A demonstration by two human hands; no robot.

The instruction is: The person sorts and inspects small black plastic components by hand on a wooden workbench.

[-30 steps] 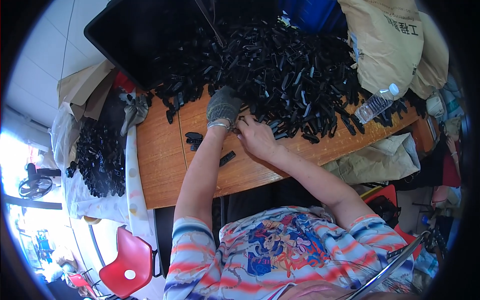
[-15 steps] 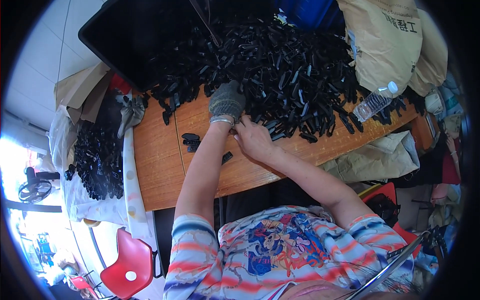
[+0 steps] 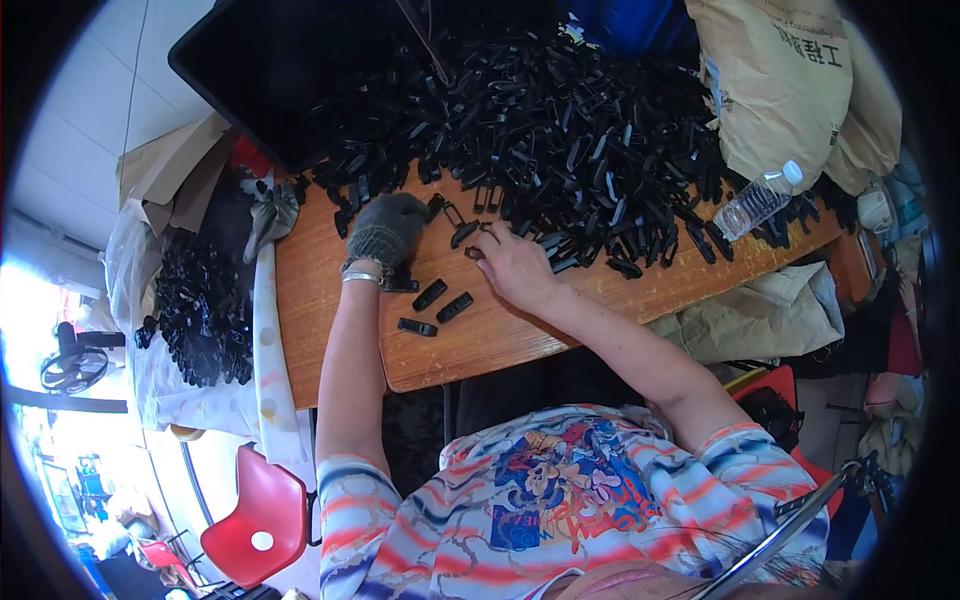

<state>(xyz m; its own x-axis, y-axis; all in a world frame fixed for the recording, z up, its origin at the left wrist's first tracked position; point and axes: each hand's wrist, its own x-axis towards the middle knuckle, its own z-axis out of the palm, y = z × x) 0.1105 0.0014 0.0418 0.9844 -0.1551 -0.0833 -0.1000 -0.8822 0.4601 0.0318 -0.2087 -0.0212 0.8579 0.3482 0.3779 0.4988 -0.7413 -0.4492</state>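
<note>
My left hand [image 3: 386,236], in a dark grey knit glove, is over the table with its fingers closed and pointing right. A small black plastic piece [image 3: 436,204] shows at its fingertips. My bare right hand [image 3: 516,268] rests to the right, thumb and fingers pinched at the end of another small black plastic part [image 3: 474,252]. A black frame-shaped part [image 3: 454,216] lies between the hands. Nearer me are several loose black oblong pieces [image 3: 430,294], one partly under the left wrist. Beyond both hands spreads a large heap of black plastic parts [image 3: 580,150].
The wooden table [image 3: 330,330] has a seam and front edge near me. A black bin [image 3: 250,90] stands at the far left, paper sacks [image 3: 780,100] at the far right. A plastic bottle [image 3: 758,204] lies on the heap's right side. Left is a bag of black parts [image 3: 205,310].
My left hand has moved left and nearer me, away from the right hand and the heap. The right hand has shifted slightly right. More loose black pieces now show on the wood.
</note>
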